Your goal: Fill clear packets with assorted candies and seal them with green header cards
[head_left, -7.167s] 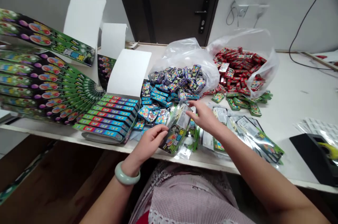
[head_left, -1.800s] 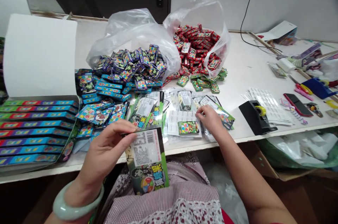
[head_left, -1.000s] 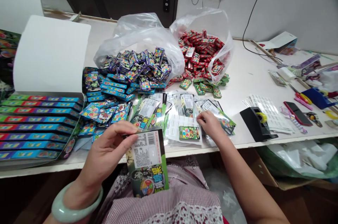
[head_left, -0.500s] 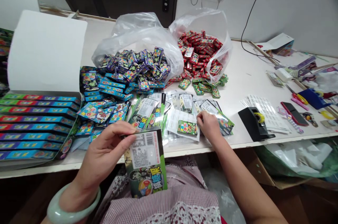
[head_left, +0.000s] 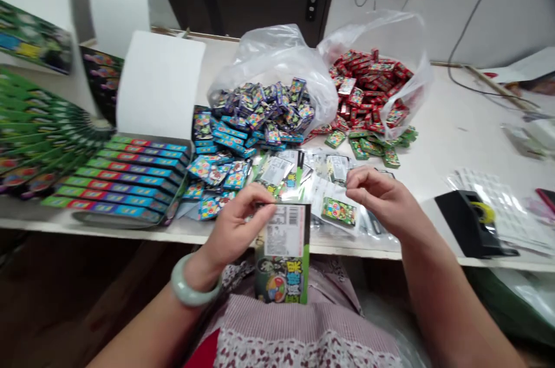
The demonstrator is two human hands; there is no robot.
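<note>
My left hand (head_left: 236,229) pinches the top edge of a green and black printed packet (head_left: 282,255) with a white barcode label, held upright over my lap. My right hand (head_left: 381,197) hovers above the table edge with fingers curled and pinched together; what they hold is too small to make out. Just under it lie several clear packets (head_left: 333,206), one with a small green box inside.
On the white table (head_left: 451,136) a clear bag of blue and purple boxes (head_left: 273,110) and a bag of red boxes (head_left: 373,87) stand at the back. An open display carton of long boxes (head_left: 125,180) lies left. A black tape dispenser (head_left: 472,220) sits right.
My right hand has lifted off the clear packets and come toward me, fingers pinched. My left hand still holds the packet. The view has swung left.
</note>
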